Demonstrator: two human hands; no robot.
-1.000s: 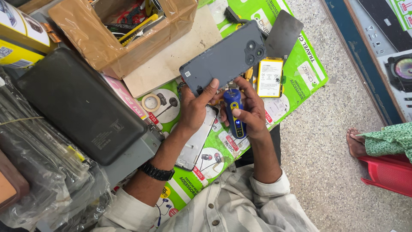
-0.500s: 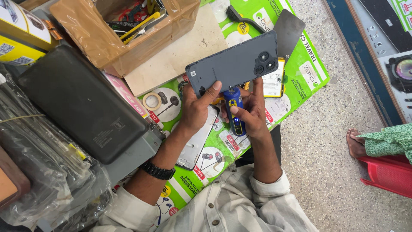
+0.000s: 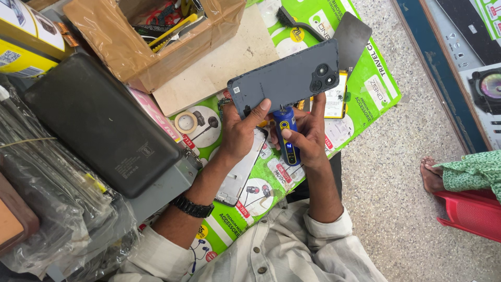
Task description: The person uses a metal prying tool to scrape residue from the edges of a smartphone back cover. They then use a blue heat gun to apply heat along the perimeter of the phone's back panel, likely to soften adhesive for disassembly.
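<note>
— What has the left hand (image 3: pixel 241 137) got?

— It is curled around the lower edge of a dark grey phone (image 3: pixel 287 78), thumb pressed up against the near side, fingers hidden behind it. The phone is lifted off the green printed sheet (image 3: pixel 376 78), back facing up, camera cluster at the far right end.

— And the right hand (image 3: pixel 308 137)?

— Closed around a blue electric screwdriver (image 3: pixel 286 134), held upright, its top end going up under the phone's edge. The forefinger reaches up along the phone's right part; the other fingers wrap the barrel.

— What lies below them?

— A phone screen panel (image 3: pixel 237 175) flat on the sheet just under the left wrist, and a yellow-edged battery (image 3: pixel 334 99) beyond the right hand, partly behind the phone. A cardboard box (image 3: pixel 156 52) of tools sits farther off, well apart
</note>
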